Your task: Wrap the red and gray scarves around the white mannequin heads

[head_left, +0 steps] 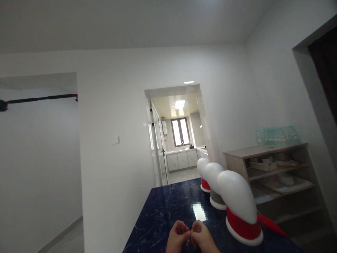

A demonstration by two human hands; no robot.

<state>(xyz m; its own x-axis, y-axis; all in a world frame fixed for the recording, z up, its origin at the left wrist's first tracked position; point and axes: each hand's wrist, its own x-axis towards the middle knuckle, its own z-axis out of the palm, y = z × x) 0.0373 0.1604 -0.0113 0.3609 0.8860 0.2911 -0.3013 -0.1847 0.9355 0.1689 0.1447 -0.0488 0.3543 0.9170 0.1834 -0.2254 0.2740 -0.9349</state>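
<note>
My left hand [179,234] and my right hand [200,234] meet at the fingertips, low over the near part of a dark blue marbled table [150,219]. Each hand's fingers are curled into a pinch. Whatever lies between them, if anything, is too small or hidden to make out. To the right of my hands is the nearest of three smooth white head-shaped stands [237,193], with red fabric [243,225] around its lower part. Behind it come a middle stand [214,172] with grey fabric [218,198] and a far one [202,167] with red fabric.
A wooden shelf unit [237,165] with trays and boxes stands at the right, several clear bottles [280,135] on its top. A red cloth strip [272,225] trails beside the nearest stand. Beyond the table, a doorway leads to a kitchen with cabinets [181,160].
</note>
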